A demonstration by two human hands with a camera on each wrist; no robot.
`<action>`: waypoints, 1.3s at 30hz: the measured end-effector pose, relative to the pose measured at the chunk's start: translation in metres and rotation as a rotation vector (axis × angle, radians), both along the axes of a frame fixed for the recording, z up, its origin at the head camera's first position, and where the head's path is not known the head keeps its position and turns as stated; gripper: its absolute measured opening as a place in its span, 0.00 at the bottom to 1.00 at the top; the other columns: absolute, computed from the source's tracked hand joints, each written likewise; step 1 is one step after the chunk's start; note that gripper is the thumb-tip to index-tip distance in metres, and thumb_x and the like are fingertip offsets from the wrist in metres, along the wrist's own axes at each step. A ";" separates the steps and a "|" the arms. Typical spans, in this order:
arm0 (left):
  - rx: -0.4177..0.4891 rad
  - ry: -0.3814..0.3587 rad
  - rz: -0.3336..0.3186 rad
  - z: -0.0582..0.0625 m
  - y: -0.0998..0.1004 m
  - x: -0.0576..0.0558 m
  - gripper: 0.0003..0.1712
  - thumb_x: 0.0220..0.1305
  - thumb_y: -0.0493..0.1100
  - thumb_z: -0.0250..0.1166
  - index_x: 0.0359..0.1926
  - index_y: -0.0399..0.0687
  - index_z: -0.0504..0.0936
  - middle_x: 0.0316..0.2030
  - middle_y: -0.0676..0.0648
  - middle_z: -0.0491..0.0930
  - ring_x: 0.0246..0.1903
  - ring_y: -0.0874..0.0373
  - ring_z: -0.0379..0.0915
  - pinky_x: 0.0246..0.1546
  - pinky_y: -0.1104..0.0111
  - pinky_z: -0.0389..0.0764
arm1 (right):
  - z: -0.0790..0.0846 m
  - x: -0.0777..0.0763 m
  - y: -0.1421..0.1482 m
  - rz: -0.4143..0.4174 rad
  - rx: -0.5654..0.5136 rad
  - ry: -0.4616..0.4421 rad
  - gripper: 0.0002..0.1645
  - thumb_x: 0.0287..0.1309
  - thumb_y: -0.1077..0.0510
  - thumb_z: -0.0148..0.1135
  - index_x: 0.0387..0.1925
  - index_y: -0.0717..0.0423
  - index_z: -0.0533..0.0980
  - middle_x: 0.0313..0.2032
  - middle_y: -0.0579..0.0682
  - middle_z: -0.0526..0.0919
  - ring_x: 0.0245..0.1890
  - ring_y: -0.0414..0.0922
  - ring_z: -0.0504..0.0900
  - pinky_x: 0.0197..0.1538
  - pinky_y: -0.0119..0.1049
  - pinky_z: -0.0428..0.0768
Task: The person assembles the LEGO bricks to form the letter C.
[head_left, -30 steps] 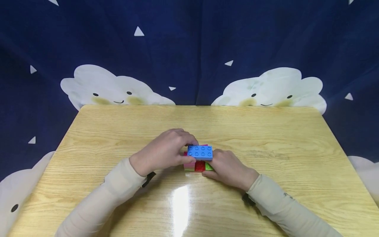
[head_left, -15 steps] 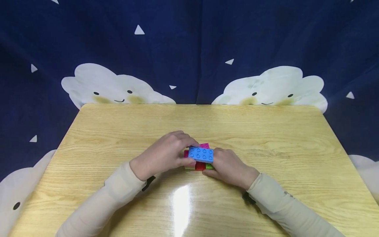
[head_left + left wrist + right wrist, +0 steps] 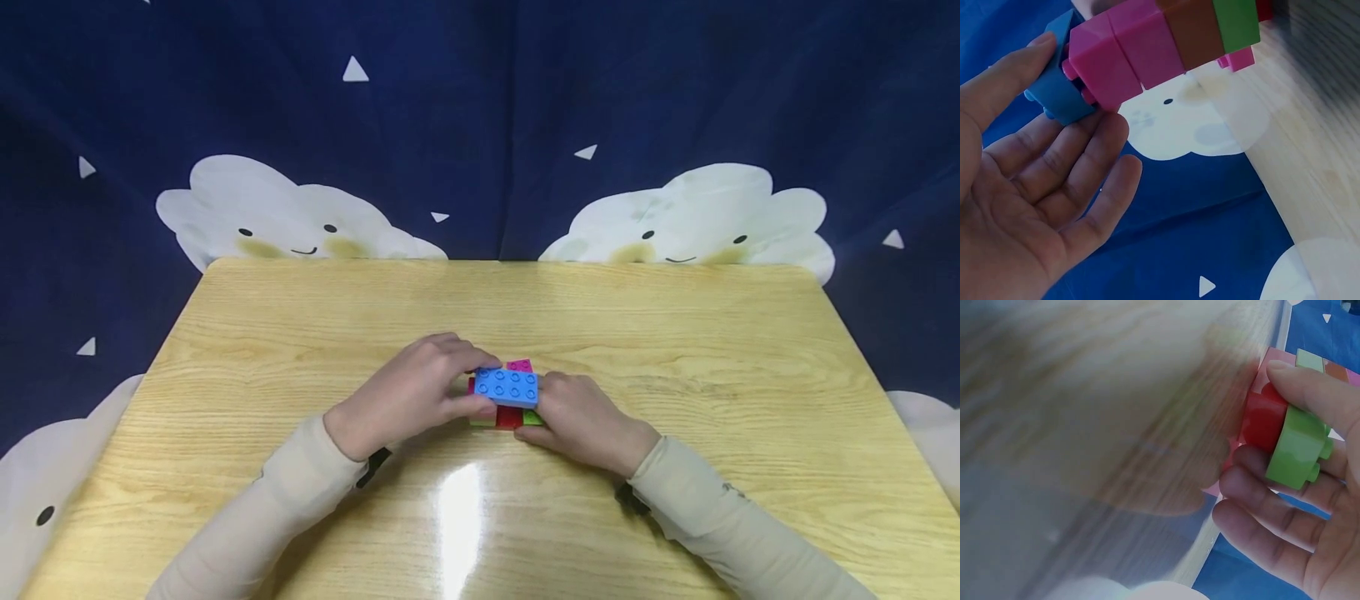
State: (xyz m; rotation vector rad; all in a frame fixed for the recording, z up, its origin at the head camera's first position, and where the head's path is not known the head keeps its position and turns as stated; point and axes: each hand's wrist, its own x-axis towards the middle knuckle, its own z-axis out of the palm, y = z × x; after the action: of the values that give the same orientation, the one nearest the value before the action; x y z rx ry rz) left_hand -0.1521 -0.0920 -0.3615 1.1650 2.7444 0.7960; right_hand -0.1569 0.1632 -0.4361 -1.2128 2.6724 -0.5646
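My left hand pinches a blue toy building brick between thumb and fingers, over a tower of joined bricks. In the left wrist view the blue brick sits slightly askew against a pink brick, whose studs show in the gap. Beyond it the tower continues with a brown brick and a green brick. Low on the tower, my right hand grips the base, its thumb and fingers around a red brick and a light green brick. The hands hide part of the tower.
The tower stands mid-width on a wooden table. A small pink brick juts out behind it. A dark blue curtain with white clouds hangs at the table's far edge.
The blue brick turned a little over the tower, then partly straightened. More of the pink brick behind shows. Both hands keep their holds, and the head view has shifted slightly.
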 end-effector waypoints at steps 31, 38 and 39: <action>0.047 0.137 0.033 -0.010 0.006 0.007 0.26 0.61 0.45 0.85 0.55 0.36 0.89 0.46 0.44 0.90 0.45 0.51 0.84 0.55 0.57 0.83 | 0.000 0.000 0.001 0.005 -0.029 0.055 0.31 0.66 0.54 0.78 0.67 0.61 0.81 0.55 0.59 0.89 0.46 0.55 0.89 0.49 0.52 0.88; 0.049 0.113 0.031 -0.012 0.008 0.008 0.25 0.62 0.42 0.84 0.55 0.33 0.88 0.44 0.43 0.88 0.46 0.50 0.82 0.54 0.59 0.83 | 0.002 0.001 0.002 -0.008 -0.002 0.035 0.34 0.66 0.50 0.78 0.68 0.61 0.80 0.55 0.60 0.89 0.47 0.54 0.88 0.50 0.53 0.88; 0.047 0.111 0.030 -0.012 0.007 0.009 0.25 0.63 0.42 0.84 0.56 0.33 0.88 0.44 0.43 0.88 0.46 0.50 0.82 0.54 0.59 0.83 | 0.002 0.001 0.002 -0.011 0.000 0.030 0.35 0.67 0.49 0.78 0.68 0.61 0.80 0.55 0.60 0.89 0.47 0.54 0.88 0.51 0.53 0.87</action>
State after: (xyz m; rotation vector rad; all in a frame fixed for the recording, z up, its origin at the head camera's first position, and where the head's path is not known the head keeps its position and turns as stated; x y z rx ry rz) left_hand -0.1435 -0.0845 -0.3732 1.2143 2.8534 0.8278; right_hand -0.1562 0.1653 -0.4341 -1.2170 2.7048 -0.5520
